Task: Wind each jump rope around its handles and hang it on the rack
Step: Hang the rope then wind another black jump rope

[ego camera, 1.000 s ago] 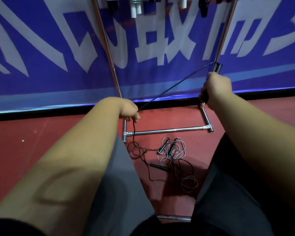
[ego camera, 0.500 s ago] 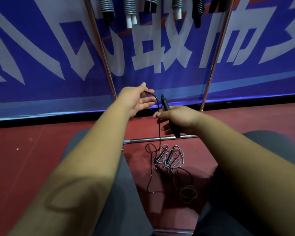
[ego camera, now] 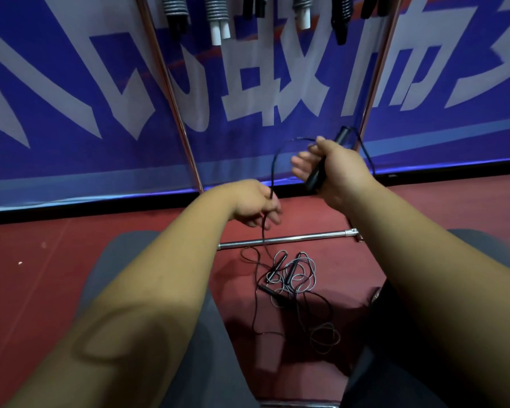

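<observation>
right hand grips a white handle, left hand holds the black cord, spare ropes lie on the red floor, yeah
Not quite: the head view shows the handle in the right hand is black, not white. The left hand does hold the black cord, and spare ropes lie on the red floor.

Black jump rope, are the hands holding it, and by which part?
The right hand grips its black handle around the middle; the left hand pinches the cord.

Under me, red floor: the rack's chrome base bar lies across it, and just this side sits a tangle of jump ropes, black handles among grey and black cord.
</observation>
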The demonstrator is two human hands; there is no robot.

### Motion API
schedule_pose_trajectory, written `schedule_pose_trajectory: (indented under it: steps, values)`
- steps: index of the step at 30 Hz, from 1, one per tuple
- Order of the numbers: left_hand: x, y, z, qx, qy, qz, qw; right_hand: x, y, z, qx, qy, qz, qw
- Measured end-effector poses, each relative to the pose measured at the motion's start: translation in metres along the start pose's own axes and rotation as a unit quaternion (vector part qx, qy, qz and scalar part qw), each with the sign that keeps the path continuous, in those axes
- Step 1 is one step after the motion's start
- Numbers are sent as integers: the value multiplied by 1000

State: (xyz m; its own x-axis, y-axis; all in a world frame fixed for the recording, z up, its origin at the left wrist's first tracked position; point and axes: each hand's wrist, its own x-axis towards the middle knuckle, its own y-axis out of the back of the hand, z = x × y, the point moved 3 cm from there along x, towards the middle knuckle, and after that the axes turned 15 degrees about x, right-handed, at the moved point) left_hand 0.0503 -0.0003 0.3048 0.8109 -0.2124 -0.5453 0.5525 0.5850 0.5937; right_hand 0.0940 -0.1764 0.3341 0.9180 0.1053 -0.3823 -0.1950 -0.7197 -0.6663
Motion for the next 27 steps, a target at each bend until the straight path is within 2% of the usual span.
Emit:
schedule_pose_trajectory:
  steps: [1, 2, 4, 5, 6, 8, 11, 13, 17, 19, 21, 24, 27]
  values:
    - [0, 4, 3, -84, 12, 31, 996, 4, 7, 2, -92, -12, 22, 995]
    - [-1, 11, 6, -159, 14, 69, 985, 7, 15, 6, -214, -29, 31, 976]
    - [-2, 24, 13, -294, -5, 134, 946, 7, 28, 21, -420, -84, -5, 903]
    - [-1, 29, 14, -359, -15, 155, 920, 3, 31, 29, -470, -118, -40, 874]
    - [0, 34, 15, -418, -22, 166, 893, -3, 31, 35, -482, -149, -75, 860]
    - [4, 39, 14, -502, -19, 177, 847, -9, 28, 41, -471, -170, -128, 856]
    - [11, 44, 10, -540, -4, 200, 817, -10, 22, 39, -447, -141, -156, 869]
    - [13, 46, 7, -514, 12, 205, 833, -11, 19, 37, -395, -119, -132, 901]
    - [8, 35, 9, -373, 77, 126, 916, -10, 6, 24, -270, -37, -64, 960]
    - [7, 24, 14, -247, 54, 79, 964, -7, 1, 17, -188, -3, -40, 981]
    - [8, 12, 18, -102, 6, 46, 994, -4, -2, 11, -96, 16, -26, 995]
    - [15, 4, 13, 29, -19, 34, 999, -1, -4, 4, 20, 30, -15, 999]
    - [25, 13, 6, 56, 2, 122, 991, 3, -2, -3, 76, 36, 9, 996]
